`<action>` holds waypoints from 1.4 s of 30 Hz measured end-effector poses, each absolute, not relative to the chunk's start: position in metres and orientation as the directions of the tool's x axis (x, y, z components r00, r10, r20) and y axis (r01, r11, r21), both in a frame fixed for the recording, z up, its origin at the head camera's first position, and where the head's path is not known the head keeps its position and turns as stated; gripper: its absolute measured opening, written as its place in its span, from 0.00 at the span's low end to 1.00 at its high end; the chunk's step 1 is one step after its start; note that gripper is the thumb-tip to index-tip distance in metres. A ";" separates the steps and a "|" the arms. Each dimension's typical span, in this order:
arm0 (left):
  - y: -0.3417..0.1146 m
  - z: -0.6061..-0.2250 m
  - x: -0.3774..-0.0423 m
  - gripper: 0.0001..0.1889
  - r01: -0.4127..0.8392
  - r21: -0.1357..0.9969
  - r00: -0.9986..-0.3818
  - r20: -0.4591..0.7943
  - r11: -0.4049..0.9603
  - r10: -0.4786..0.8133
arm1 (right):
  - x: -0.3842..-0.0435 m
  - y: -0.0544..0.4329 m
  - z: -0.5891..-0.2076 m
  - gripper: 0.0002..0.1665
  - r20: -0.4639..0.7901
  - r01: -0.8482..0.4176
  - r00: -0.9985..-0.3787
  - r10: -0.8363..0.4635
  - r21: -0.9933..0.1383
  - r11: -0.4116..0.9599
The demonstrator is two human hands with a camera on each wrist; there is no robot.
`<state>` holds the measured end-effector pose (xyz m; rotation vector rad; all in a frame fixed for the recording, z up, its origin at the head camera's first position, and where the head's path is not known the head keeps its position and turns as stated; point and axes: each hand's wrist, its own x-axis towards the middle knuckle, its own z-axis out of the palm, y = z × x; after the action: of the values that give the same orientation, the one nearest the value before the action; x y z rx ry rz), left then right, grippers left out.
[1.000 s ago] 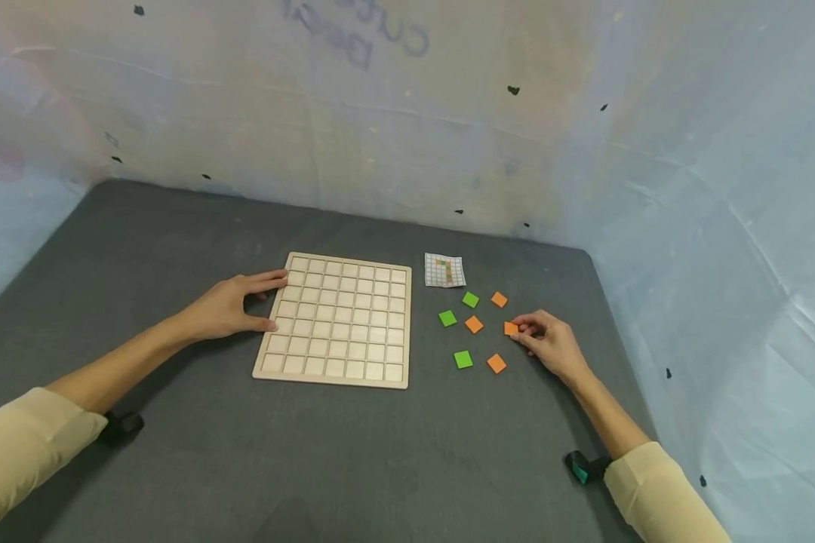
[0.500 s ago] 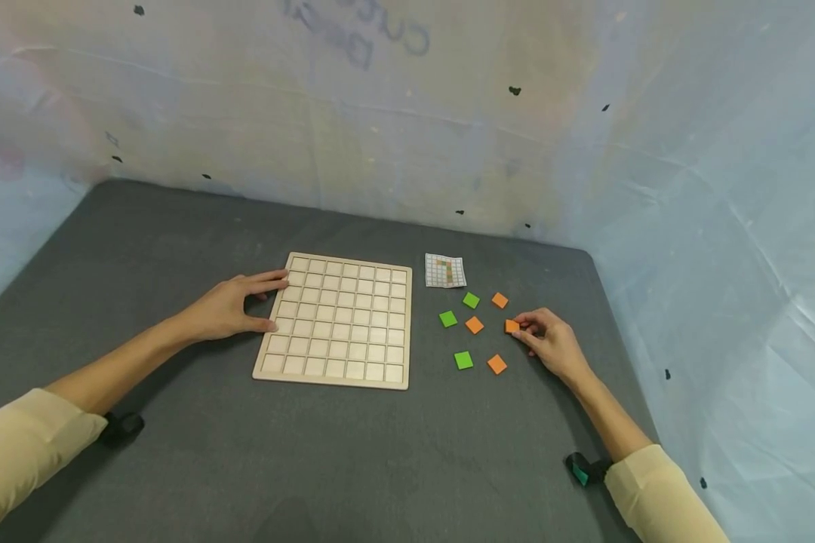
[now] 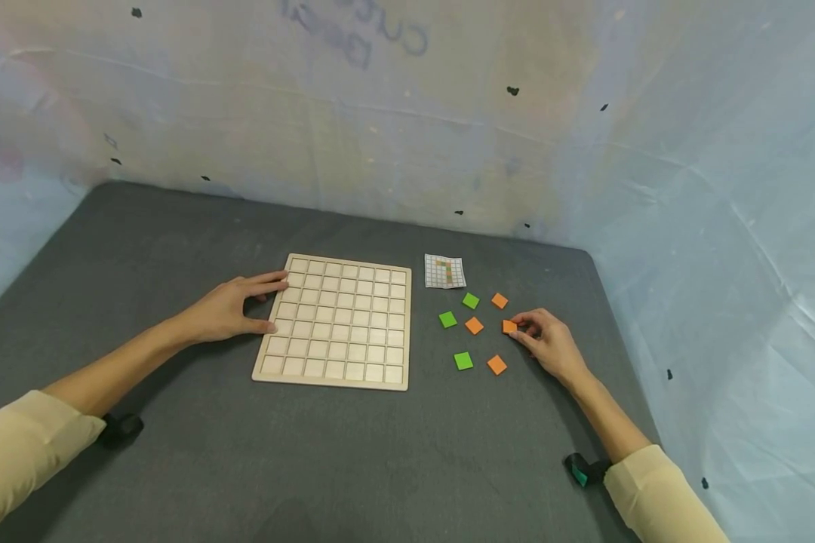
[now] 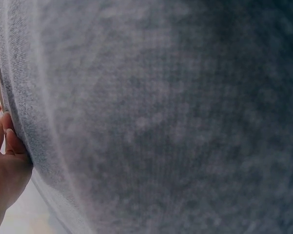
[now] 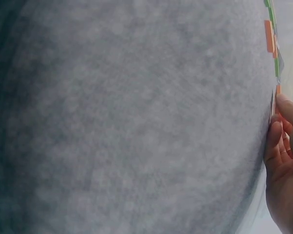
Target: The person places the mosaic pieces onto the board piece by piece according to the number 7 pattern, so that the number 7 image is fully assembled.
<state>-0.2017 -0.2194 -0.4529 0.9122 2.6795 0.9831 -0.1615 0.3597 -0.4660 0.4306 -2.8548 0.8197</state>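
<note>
A pale wooden board with a grid of square cells lies on the dark table. My left hand rests at its left edge, thumb and fingers spread apart and touching the rim. To the right of the board, my right hand pinches an orange square tile between thumb and fingers. Other tiles lie flat nearby, among them a green tile and another orange tile. In the right wrist view, the hand shows at the right border; the left wrist view catches the left hand at its left border.
A small paper card printed with a coloured grid lies behind the tiles. The dark table meets a pale sheet wall at the back and right. Each wrist wears a black camera.
My right hand has tilted the orange tile and shifted it very slightly. My left hand stays at the board's edge, and the other tiles have not moved.
</note>
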 end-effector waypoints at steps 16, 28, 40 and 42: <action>-0.220 -0.457 -0.202 0.42 0.506 0.621 -0.798 0.073 0.599 0.598 | -0.159 0.352 -0.464 0.15 0.218 -0.336 -0.940 -0.262 -0.473 0.815; -0.220 -0.457 -0.201 0.42 0.502 0.623 -0.796 0.064 0.599 0.602 | -0.161 0.351 -0.462 0.14 0.195 -0.359 -0.933 -0.302 -0.452 0.817; -0.220 -0.457 -0.203 0.43 0.491 0.624 -0.796 0.037 0.608 0.605 | -0.161 0.352 -0.450 0.14 0.227 -0.388 -0.920 -0.318 -0.442 0.809; -0.220 -0.457 -0.203 0.43 0.492 0.624 -0.796 0.039 0.607 0.605 | -0.163 0.351 -0.447 0.15 0.238 -0.402 -0.914 -0.328 -0.437 0.805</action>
<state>-0.2034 -0.2198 -0.4572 0.9148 2.6557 0.9502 -0.1625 0.3507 -0.4468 0.5777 -2.8391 0.7377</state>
